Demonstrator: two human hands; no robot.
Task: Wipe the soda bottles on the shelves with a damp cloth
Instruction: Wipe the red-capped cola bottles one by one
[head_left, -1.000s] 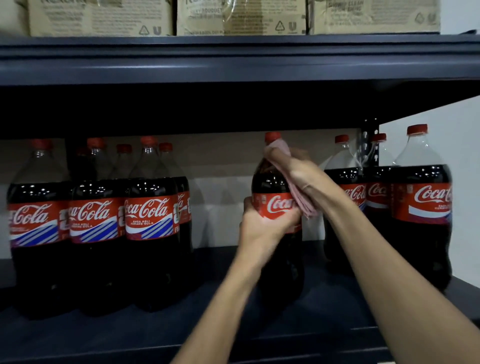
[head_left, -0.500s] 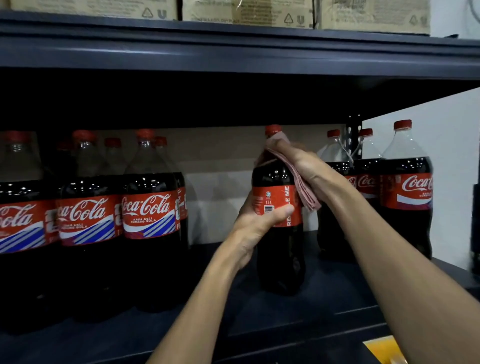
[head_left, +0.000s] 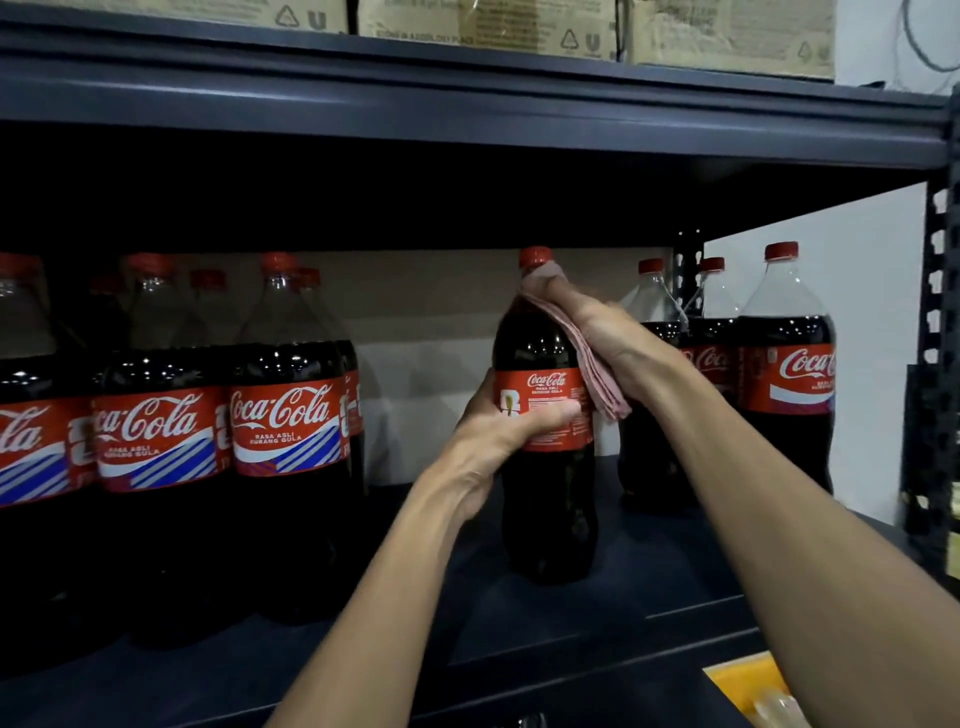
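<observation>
The left hand (head_left: 498, 436) clamps the bottle (head_left: 545, 499) at its label, thumb across the front. The bottle stands on the shelf (head_left: 571, 629). The right hand (head_left: 608, 338) grips the folded cloth (head_left: 597, 374) against the bottle's shoulder. Best to turn the bottle steadily while drawing the cloth downward. The right bottles (head_left: 784, 395) number three, the left bottles (head_left: 285, 415) at least five. Three cartons (head_left: 488, 26) sit above.

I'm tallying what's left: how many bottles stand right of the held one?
3: the left bottle behind the right hand, the middle bottle further back, the near bottle at far right. More may hide behind them.
</observation>
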